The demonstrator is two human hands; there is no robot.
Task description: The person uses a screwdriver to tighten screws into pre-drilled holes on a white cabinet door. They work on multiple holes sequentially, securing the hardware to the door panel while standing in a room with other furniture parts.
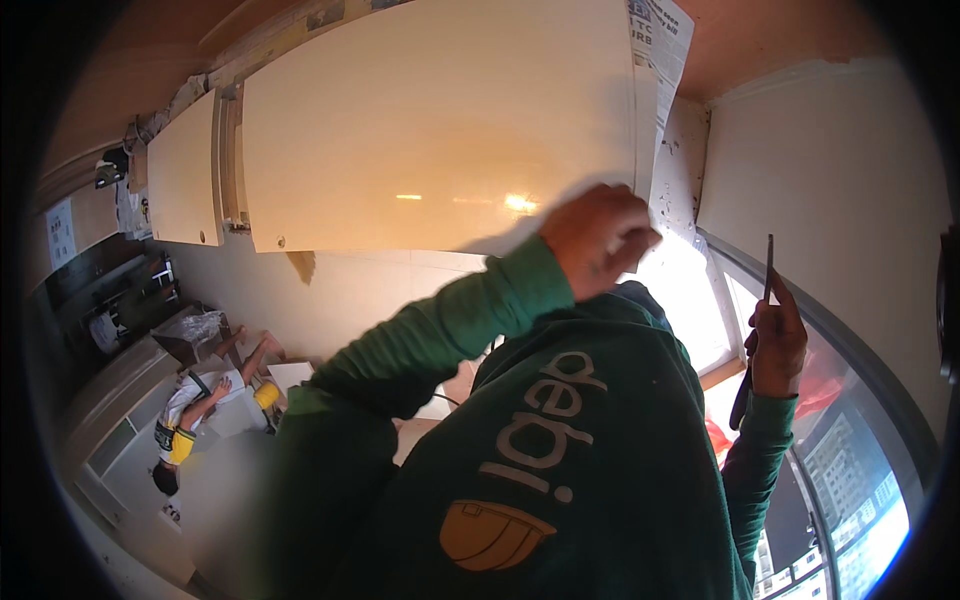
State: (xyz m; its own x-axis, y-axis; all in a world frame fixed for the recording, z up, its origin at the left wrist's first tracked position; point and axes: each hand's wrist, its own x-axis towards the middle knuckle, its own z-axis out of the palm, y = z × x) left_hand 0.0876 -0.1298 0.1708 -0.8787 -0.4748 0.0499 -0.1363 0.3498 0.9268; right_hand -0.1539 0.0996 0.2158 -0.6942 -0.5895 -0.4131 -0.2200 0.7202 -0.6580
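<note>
A wide glossy cream panel [430,140], like a cabinet door, spans the upper middle. At its lower right corner is my left hand [600,240], in a green sleeve, with the fingers curled in. Whether those fingers hold anything small is hidden. Farther right, my right hand [779,340] is closed around a thin, flat dark tool [769,262]. Its narrow end points up past the fingers, and a dark part shows below the fist. The tool is apart from the panel, and its exact kind cannot be made out.
A newspaper sheet [672,60] hangs beside the panel's right edge. A smaller cream door [188,170] is at left. Below it, another person [195,405] in white and yellow bends among boxes and boards. A framed glass window [845,470] lies at the lower right.
</note>
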